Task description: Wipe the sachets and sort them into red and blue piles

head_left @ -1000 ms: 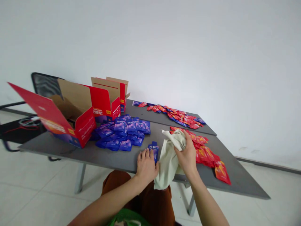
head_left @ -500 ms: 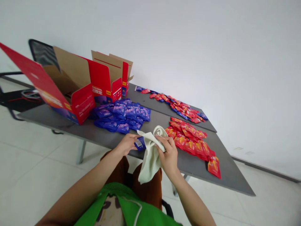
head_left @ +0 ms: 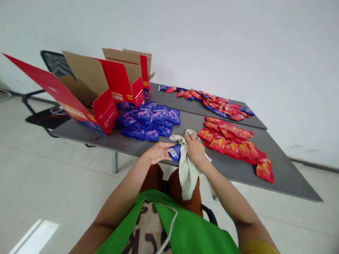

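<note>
My left hand [head_left: 159,153] pinches a blue pouch [head_left: 174,152] at its left side, with a white barcode label facing up. A pale cloth [head_left: 188,176] is gripped in my right hand [head_left: 195,149] and presses against the pouch's right part, hiding some of it. One end of the cloth hangs over the table's front edge above my lap. Behind my left hand lies a pile of blue pouches [head_left: 152,120]. To the right of my right hand spread rows of red pouches [head_left: 230,141].
Open red cardboard boxes [head_left: 106,113] with raised flaps stand at the left of the grey table [head_left: 288,176]. A mixed heap of red and blue pouches [head_left: 225,106] lies along the back. A black mesh chair [head_left: 57,65] is behind the boxes.
The view has shifted, so the table sits further right and higher in the picture. My right hand has flattened the bunched cloth down against the blue pouch; my left hand keeps its hold.
</note>
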A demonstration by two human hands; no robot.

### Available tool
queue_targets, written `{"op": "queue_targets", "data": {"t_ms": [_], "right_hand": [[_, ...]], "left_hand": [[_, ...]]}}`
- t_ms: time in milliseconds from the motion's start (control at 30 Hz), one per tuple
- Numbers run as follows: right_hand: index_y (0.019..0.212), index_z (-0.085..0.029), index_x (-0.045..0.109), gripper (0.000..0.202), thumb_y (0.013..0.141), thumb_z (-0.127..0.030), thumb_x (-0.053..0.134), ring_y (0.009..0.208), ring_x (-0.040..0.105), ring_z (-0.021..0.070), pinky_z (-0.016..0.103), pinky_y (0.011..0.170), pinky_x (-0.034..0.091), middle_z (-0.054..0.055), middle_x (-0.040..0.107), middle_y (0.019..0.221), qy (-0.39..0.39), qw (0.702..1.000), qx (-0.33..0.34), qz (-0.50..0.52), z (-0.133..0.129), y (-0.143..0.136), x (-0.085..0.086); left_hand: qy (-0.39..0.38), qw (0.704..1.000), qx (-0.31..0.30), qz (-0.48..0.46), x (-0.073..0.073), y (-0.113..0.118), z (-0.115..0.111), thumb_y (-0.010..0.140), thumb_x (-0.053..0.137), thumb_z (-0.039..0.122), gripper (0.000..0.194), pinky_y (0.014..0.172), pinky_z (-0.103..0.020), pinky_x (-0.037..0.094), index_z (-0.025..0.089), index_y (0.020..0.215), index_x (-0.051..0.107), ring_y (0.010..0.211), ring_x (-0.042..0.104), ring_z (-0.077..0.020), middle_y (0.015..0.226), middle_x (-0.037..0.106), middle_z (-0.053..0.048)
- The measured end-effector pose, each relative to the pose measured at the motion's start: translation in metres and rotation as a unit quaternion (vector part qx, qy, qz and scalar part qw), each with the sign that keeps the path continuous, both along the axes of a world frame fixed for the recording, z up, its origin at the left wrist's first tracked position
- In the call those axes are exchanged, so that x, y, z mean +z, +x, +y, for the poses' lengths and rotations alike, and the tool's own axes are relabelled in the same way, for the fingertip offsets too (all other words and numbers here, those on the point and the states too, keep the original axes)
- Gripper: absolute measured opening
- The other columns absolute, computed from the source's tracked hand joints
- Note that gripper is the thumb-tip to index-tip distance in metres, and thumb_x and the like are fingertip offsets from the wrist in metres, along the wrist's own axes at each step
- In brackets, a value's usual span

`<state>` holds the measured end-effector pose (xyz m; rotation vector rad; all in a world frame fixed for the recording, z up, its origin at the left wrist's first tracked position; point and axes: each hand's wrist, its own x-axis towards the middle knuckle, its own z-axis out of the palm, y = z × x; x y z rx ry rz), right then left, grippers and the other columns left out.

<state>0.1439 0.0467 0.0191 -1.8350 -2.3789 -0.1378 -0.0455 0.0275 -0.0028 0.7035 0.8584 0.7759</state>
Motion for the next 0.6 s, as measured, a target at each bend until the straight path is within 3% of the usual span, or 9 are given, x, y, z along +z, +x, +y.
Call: {"op": "queue_targets", "data": {"t_ms": [100,267,367,467,600], "right_hand": [[0.117,-0.025,0.058,0.037,0.09,-0.01,0.037,0.101,0.051,0.0238,0.031,0.08,0.043,0.009,0.055,0.119,0.018,0.999,-0.025,0.027,0.006,0.018,0.006],[0.113,-0.022,0.058,0.04,0.082,-0.003,0.042,0.105,0.051,0.0209,0.03,0.093,0.04,0.005,0.058,0.116,0.085,0.98,0.076,0.166,-0.023,0.018,0.025],[0.118,-0.024,0.057,0.039,0.086,-0.008,0.042,0.108,0.05,0.0204,0.03,0.095,0.039,0.004,0.057,0.121,0.088,0.967,0.128,0.201,-0.045,0.005,0.03],[0.117,-0.029,0.059,0.035,0.091,-0.014,0.042,0.106,0.049,0.0196,0.028,0.09,0.042,0.002,0.057,0.125,0.042,0.976,0.149,0.154,-0.059,-0.008,0.019],[0.113,-0.033,0.059,0.03,0.096,-0.022,0.037,0.098,0.048,0.0207,0.027,0.074,0.045,0.001,0.058,0.122,0.008,0.997,0.069,0.044,-0.054,-0.021,0.001]], "left_hand": [[-0.009,1.0,-0.003,-0.002,-0.001,-0.004,0.004,0.08,0.057,0.004,0.049,0.081,-0.042,0.053,0.004,0.129,0.052,0.081,0.07,-0.0232,0.099,0.07,-0.018],[-0.001,1.0,0.004,-0.025,0.003,0.002,-0.001,0.071,0.065,0.003,0.041,0.079,-0.041,0.054,0.005,0.112,0.063,0.08,0.069,-0.0228,0.091,0.071,-0.015],[0.036,0.996,0.076,-0.007,0.004,0.018,-0.015,0.068,0.067,0.007,0.032,0.076,-0.035,0.054,0.007,0.099,0.068,0.08,0.067,-0.0216,0.087,0.071,-0.013],[0.064,0.986,0.156,0.002,0.001,0.033,-0.029,0.066,0.071,0.015,0.024,0.071,-0.03,0.053,0.009,0.089,0.07,0.079,0.066,-0.0212,0.08,0.07,-0.009],[0.057,0.986,0.156,-0.023,-0.001,0.035,-0.034,0.062,0.074,0.015,0.02,0.067,-0.026,0.051,0.009,0.08,0.069,0.075,0.065,-0.0187,0.073,0.068,-0.007]]}}
